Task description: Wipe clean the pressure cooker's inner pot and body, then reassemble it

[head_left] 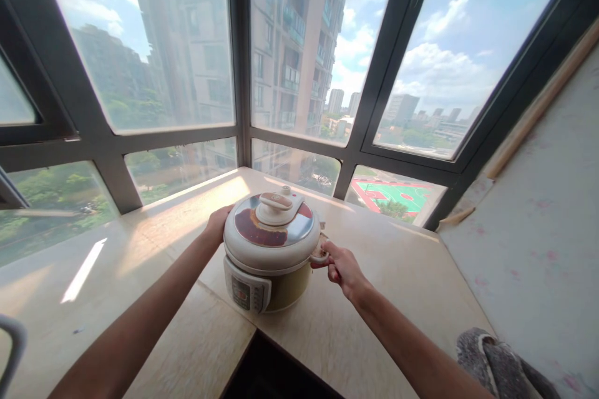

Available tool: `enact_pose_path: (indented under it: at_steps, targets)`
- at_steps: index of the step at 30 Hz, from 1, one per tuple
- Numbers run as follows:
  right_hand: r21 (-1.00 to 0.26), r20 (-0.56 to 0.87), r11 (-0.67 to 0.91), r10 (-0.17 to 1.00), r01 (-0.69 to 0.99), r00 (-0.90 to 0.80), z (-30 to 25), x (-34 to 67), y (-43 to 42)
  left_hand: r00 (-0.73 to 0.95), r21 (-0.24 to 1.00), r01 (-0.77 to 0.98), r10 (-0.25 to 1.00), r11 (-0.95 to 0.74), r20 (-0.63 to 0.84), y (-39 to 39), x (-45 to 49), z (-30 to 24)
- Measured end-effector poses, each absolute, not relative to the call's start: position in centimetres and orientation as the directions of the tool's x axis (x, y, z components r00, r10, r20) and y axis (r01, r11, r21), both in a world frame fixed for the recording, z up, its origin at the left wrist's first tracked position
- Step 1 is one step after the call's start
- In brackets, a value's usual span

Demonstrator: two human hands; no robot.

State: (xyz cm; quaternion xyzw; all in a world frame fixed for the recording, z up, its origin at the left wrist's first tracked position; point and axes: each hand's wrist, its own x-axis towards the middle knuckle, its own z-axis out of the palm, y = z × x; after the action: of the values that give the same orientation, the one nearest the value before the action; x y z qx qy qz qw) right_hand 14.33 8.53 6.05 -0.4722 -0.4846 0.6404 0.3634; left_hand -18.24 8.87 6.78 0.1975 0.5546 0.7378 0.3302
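Note:
An electric pressure cooker (290, 290) with a white lid and a control panel on its front left stands upright on the pale stone windowsill (393, 299). Its lid (243, 252) is on, with a knob handle (277, 207) on top. My right hand (344, 268) is closed around the side handle on the cooker's right. On the far left side, my left hand (219, 224) touches the cooker; its fingers are mostly hidden behind the body, so their grip does not show.
Dark-framed windows (243, 75) rise behind the sill on several sides. A wallpapered wall (528, 218) bounds the right. A grey cloth (496, 365) lies at the lower right, and a curved grey metal piece (16, 340) at the left edge. A dark rectangular surface (276, 371) is in front.

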Motion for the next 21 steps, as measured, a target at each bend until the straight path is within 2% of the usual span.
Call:
enact_pose_path:
  at_steps: [3, 9, 17, 21]
  targets:
    - [-0.967, -0.246, -0.255, 0.938, -0.004, -0.243, 5.8, 17.6, 7.9, -0.654, 0.949, -0.297, 0.747, -0.106, -0.121, 8.7, -15.2, 6.5]
    - [-0.978, -0.202, -0.207, 0.972, -0.032, -0.122, 4.5, 24.6, 6.3, -0.577, 0.936, -0.338, 0.808, -0.102, -0.120, 8.1, -7.6, 5.8]
    - [-0.983, -0.161, -0.138, 0.965, -0.119, 0.208, 3.1, 32.3, 5.8, -0.517, 0.926, -0.355, 0.852, -0.129, -0.080, 7.3, 1.5, 4.8]
    - [-0.975, -0.165, -0.109, 0.938, -0.194, 0.304, 2.9, 35.7, 6.5, -0.517, 0.921, -0.366, 0.852, -0.133, -0.083, 7.2, 6.0, 4.1]
